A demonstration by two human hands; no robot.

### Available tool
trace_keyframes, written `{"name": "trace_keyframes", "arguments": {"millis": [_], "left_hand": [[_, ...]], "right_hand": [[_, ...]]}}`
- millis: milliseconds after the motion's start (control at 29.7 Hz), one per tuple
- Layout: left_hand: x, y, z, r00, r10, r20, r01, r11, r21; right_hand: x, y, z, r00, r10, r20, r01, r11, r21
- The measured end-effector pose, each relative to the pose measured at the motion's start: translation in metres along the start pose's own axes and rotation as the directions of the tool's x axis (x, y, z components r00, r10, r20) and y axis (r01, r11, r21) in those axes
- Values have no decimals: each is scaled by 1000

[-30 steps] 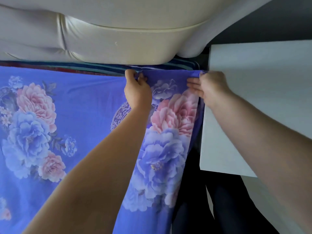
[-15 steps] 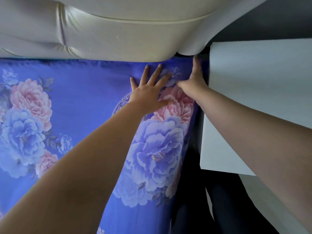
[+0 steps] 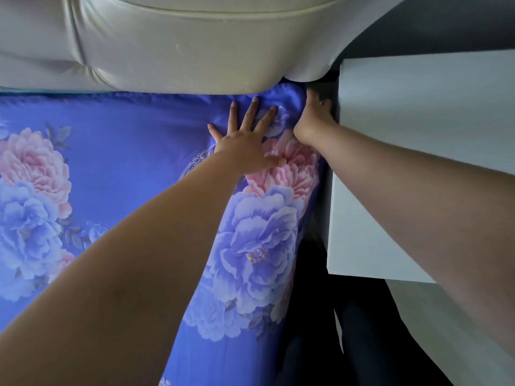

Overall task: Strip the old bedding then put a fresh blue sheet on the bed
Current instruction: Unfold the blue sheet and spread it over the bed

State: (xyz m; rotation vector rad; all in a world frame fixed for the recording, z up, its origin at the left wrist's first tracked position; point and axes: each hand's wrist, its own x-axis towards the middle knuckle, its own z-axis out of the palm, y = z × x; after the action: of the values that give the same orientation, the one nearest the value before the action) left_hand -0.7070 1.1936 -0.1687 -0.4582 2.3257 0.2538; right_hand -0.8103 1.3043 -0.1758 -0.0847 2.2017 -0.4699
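A blue sheet (image 3: 125, 151) printed with large pink and blue flowers lies over the bed, reaching up to the cream padded headboard (image 3: 178, 43). My left hand (image 3: 245, 140) lies flat on the sheet near its top right corner, fingers spread and straight. My right hand (image 3: 313, 121) is at the bed's right edge by the corner, its fingers reaching down into the dark gap beside the mattress; the fingertips are partly hidden, so I cannot see whether they pinch the cloth.
A white bedside cabinet (image 3: 418, 151) stands close against the bed's right side, leaving only a narrow dark gap (image 3: 320, 224). My dark-trousered legs (image 3: 362, 344) stand in that gap at the lower right.
Both hands let go of the sheet's top edge. The sheet now reaches the headboard and covers the striped layer. My left hand spread flat; my right hand slid down beside the corner.
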Motion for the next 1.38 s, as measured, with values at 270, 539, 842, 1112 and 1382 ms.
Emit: {"name": "trace_keyframes", "arguments": {"millis": [270,539,842,1112,1382], "left_hand": [[3,-2,-1,999,-14,29,14,1000,-3],[-1,-4,-16,997,-22,-77,5,977,-213],[-119,3,86,798,-488,-353,300,830,-470],[-211,26,168,605,-785,-131,408,448,-795],[-304,41,285,493,-675,549,708,-56,-704]], "right_hand": [[1,-14,-18,925,-381,-6,304,747,-591],[-52,17,26,863,-504,18,459,771,-442],[-5,-29,24,986,-159,58,167,967,-193],[-148,15,119,365,-647,669,870,-18,-493],[-180,72,152,805,-465,369,546,336,-768]]}}
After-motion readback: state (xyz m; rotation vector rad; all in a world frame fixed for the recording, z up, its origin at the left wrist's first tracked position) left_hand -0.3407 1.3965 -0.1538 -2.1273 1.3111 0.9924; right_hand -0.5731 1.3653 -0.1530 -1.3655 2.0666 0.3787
